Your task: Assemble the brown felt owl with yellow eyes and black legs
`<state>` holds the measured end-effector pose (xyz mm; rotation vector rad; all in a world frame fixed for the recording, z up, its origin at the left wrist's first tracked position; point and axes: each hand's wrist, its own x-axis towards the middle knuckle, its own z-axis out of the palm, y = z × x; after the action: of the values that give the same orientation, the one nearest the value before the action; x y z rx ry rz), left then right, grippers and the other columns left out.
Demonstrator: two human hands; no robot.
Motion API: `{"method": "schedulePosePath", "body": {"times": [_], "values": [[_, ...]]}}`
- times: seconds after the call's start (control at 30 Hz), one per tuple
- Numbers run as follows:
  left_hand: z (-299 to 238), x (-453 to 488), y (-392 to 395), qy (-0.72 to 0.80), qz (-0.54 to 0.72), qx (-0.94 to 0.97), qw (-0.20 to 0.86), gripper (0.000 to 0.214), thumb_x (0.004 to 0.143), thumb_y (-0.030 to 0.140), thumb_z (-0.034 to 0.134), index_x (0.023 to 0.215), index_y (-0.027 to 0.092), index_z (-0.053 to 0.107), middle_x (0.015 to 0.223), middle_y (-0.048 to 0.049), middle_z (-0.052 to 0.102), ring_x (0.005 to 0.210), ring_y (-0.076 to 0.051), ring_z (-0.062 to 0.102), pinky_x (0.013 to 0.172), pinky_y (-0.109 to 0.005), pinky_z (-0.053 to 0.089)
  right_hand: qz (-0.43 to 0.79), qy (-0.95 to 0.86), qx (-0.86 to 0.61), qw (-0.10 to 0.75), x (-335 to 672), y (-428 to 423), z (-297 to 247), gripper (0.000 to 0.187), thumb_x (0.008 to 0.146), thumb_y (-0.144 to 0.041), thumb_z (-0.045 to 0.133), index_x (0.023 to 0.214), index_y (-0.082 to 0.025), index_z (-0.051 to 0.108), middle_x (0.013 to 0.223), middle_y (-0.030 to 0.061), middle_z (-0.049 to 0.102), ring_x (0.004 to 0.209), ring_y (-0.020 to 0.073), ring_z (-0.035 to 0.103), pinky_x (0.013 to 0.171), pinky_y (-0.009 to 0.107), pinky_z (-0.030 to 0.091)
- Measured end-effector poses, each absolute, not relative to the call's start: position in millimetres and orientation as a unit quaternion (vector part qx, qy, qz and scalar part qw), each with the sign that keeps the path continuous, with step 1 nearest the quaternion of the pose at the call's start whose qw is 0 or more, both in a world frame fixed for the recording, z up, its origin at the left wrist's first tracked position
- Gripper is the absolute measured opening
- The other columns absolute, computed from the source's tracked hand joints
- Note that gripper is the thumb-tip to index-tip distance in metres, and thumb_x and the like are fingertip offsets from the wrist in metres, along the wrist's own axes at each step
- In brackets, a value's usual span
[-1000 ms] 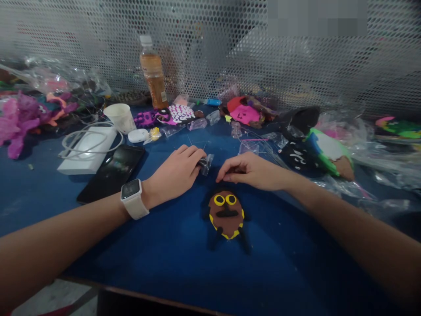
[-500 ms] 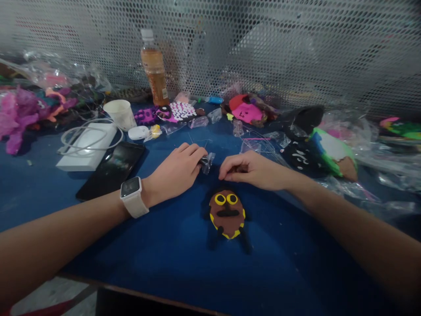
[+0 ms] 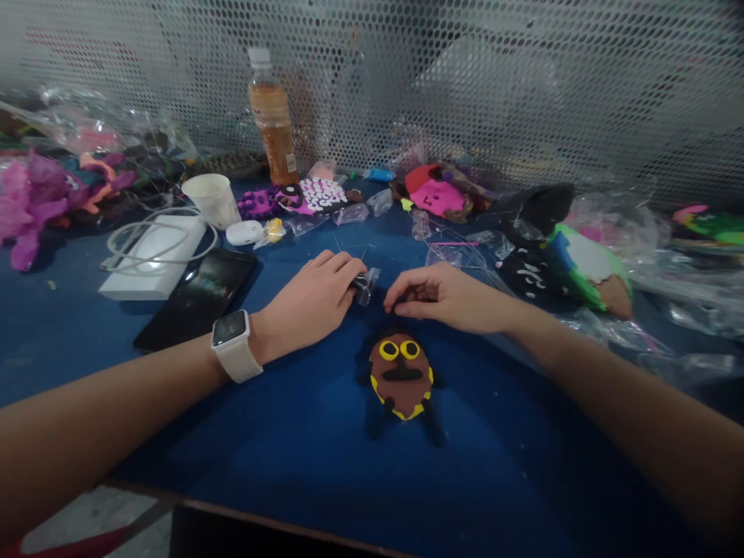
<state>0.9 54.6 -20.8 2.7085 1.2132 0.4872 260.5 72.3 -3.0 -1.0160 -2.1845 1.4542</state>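
Observation:
My left hand (image 3: 321,298) rests on the blue table, its fingers closed round a small clear plastic wrapper with something dark in it (image 3: 366,286). The wrapper's crinkled end sticks out past my fingertips. To the right, my right hand (image 3: 435,294) is curled with thumb and forefinger pinched together; whatever they hold, if anything, is too small to tell. Just below that hand lies a flat clay figure (image 3: 401,380) with a brown face, yellow-ringed eyes, a black mouth, yellow edging and black limbs. Its dark top blends into the shadow.
Left of my left hand are a black phone (image 3: 198,298), a white box (image 3: 154,260) with a cable, and a paper cup (image 3: 212,200). A drink bottle (image 3: 272,120) stands before the perforated metal panel (image 3: 372,77). Clay pieces, including a pink one (image 3: 435,200), and plastic wrappers lie along the back and right.
The fingertips of my right hand have shifted very slightly left and up. My left hand keeps its hold on the wrapper, and the clay figure lies in the same place.

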Motion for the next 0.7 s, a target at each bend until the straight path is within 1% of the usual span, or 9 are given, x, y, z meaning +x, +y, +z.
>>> {"method": "schedulePosePath", "body": {"times": [0.07,0.1,0.2,0.27,0.4,0.57,0.7], "values": [[-20.3,1.1,54.3,0.404,0.159,0.898,0.068,0.024,0.105,0.015,0.042,0.123,0.016,0.057,0.121,-0.0108,0.062,0.11,-0.028,0.054,0.1,-0.045,0.046,0.519,-0.756,-0.358,0.175,260.5,73.0,-4.0,0.012,0.089,-0.026,0.075,0.1,-0.021,0.077,0.102,0.0031,0.079,0.097,0.018,0.073,0.089,0.034,0.058],[-20.1,1.2,54.2,0.404,0.159,0.898,0.069,0.024,0.104,0.014,0.042,0.123,0.016,0.057,0.121,-0.0107,0.062,0.11,-0.028,0.054,0.099,-0.045,0.046,0.523,-0.751,-0.36,0.182,260.6,73.5,-4.6,0.012,0.089,-0.026,0.075,0.1,-0.021,0.077,0.102,0.0035,0.079,0.095,0.0177,0.073,0.086,0.033,0.058],[-20.0,1.5,54.4,0.401,0.162,0.899,0.069,0.023,0.104,0.014,0.042,0.121,0.016,0.057,0.12,-0.0105,0.062,0.109,-0.027,0.054,0.098,-0.044,0.046,0.53,-0.738,-0.367,0.198,261.4,74.7,-5.9,0.014,0.09,-0.029,0.076,0.101,-0.021,0.077,0.098,0.0035,0.078,0.078,0.0135,0.069,0.065,0.026,0.055],[-19.9,1.7,54.7,0.399,0.164,0.9,0.066,0.023,0.104,0.013,0.043,0.121,0.015,0.058,0.12,-0.0104,0.062,0.108,-0.027,0.054,0.099,-0.044,0.046,0.538,-0.731,-0.366,0.205,261.7,74.7,-5.8,0.015,0.089,-0.029,0.077,0.101,-0.021,0.077,0.096,0.0033,0.077,0.071,0.0118,0.065,0.058,0.024,0.051],[-19.5,2.1,54.9,0.399,0.168,0.899,0.065,0.023,0.103,0.012,0.043,0.121,0.015,0.058,0.119,-0.0105,0.063,0.108,-0.028,0.054,0.097,-0.044,0.047,0.575,-0.693,-0.362,0.242,261.1,73.7,-5.2,0.015,0.086,-0.029,0.082,0.097,-0.02,0.077,0.094,0.0033,0.077,0.078,0.0137,0.069,0.066,0.025,0.056],[-22.0,2.4,53.9,0.404,0.175,0.895,0.066,0.022,0.102,0.013,0.048,0.122,0.015,0.058,0.12,-0.0105,0.063,0.11,-0.029,0.055,0.096,-0.044,0.049,0.616,-0.629,-0.365,0.303,259.6,73.8,-6.7,0.015,0.083,-0.029,0.085,0.094,-0.021,0.078,0.091,0.0015,0.076,0.078,0.0145,0.074,0.075,0.029,0.061],[-21.2,1.6,52.8,0.422,0.201,0.883,0.039,0.029,0.101,0.013,0.05,0.131,0.013,0.053,0.128,-0.0128,0.061,0.116,-0.03,0.055,0.1,-0.046,0.049,0.605,-0.638,-0.373,0.297,258.7,73.9,-9.5,0.016,0.083,-0.029,0.086,0.093,-0.02,0.078,0.089,0.0026,0.077,0.08,0.0158,0.075,0.076,0.028,0.061]]}}
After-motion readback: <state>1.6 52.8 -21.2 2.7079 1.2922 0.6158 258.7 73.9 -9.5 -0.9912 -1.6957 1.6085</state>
